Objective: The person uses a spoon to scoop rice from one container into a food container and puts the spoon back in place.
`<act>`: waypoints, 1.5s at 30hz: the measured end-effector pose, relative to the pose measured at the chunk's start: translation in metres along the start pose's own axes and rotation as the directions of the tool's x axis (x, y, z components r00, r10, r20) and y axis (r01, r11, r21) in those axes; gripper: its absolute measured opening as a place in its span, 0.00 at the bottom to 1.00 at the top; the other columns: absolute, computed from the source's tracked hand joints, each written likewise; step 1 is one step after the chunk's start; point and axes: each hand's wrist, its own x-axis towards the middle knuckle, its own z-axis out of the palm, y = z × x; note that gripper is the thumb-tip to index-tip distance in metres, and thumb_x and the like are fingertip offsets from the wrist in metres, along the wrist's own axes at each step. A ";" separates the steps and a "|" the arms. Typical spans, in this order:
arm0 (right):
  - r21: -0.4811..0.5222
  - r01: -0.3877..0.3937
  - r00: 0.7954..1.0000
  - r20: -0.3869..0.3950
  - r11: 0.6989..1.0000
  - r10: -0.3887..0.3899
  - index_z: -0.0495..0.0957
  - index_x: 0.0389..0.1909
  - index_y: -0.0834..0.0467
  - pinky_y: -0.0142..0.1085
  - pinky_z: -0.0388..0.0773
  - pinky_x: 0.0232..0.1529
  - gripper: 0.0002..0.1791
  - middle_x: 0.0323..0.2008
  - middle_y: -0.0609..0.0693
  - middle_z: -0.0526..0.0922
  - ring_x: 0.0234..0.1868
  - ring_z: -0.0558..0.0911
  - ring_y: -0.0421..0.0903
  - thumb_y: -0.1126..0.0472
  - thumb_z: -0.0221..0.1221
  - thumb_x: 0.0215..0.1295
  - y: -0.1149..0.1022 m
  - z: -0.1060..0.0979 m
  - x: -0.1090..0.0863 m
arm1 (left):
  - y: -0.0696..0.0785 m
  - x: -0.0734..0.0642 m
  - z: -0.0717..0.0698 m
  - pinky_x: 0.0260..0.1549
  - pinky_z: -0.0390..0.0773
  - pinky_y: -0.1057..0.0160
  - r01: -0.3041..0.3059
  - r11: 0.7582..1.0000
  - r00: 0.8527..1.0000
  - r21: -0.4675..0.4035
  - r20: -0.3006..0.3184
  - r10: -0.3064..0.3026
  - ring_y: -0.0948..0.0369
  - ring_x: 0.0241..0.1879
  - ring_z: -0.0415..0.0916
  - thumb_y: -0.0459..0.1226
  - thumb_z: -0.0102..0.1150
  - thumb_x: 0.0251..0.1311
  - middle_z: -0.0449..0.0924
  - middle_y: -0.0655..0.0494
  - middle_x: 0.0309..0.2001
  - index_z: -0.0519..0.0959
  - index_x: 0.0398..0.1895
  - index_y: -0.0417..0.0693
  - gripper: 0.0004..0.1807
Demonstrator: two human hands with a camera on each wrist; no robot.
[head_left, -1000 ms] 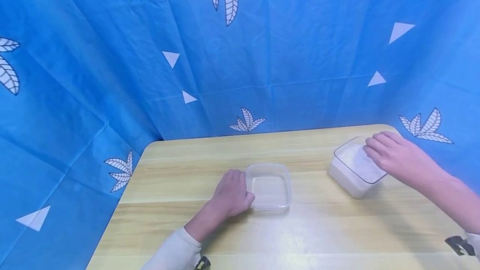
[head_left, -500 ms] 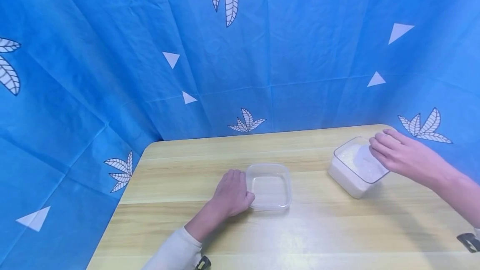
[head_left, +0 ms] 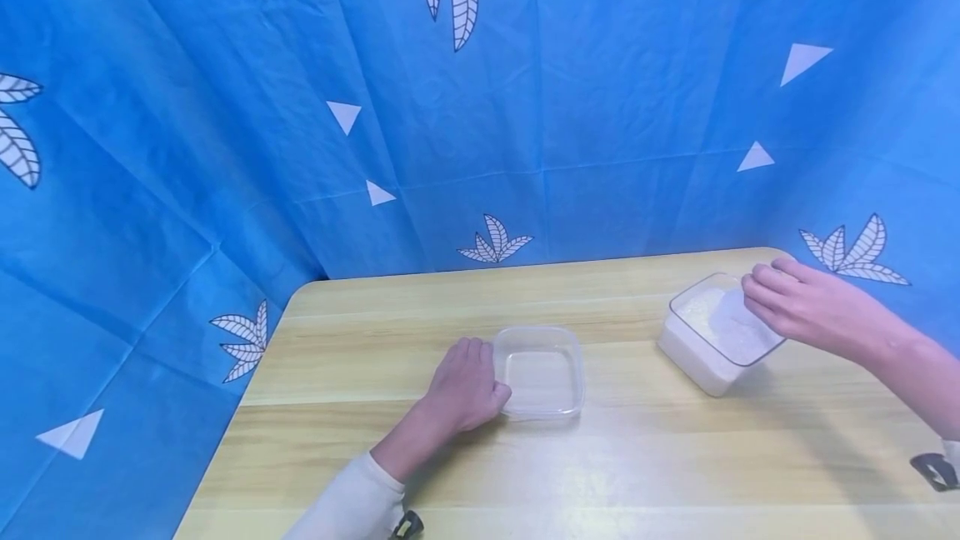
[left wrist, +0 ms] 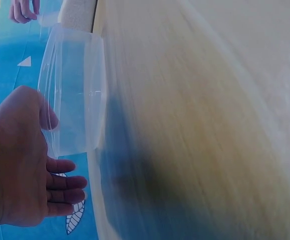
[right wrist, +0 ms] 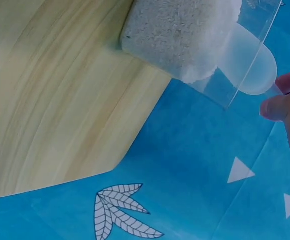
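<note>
The translucent white plastic scoop is in the transparent, squared plastic box, on the side nearest your right hand, beside the heaped, pale, rice-like grains; how deep it reaches you cannot tell; your right thumb and fingers come together on its slim end, pinching it by the rim. The box stands turned at an angle toward the right of the table, the grains filling much of it; well apart to its left stands the low, square, transparent plastic container, upright and open at the top; your left hand rests at its left side, thumb against it, the other fingers relaxed and slightly apart rather than clamped. Beneath lies the pale yellow, wood-grained table with rounded corners; a white sleeve covers your left forearm; beyond hangs a bright blue cloth printed with white leaves and triangles.
</note>
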 end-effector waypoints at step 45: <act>0.208 -0.447 0.855 0.385 0.870 0.347 0.83 0.29 0.64 0.43 0.82 0.29 0.21 0.29 0.56 0.78 0.32 0.75 0.53 0.85 0.71 0.31 -0.010 -0.016 -0.005 | 0.002 0.000 0.005 0.48 0.69 0.57 0.064 0.996 0.998 -0.069 -0.008 -0.065 0.55 0.40 0.62 0.47 0.47 0.56 0.69 0.50 0.38 0.72 0.42 0.38 0.21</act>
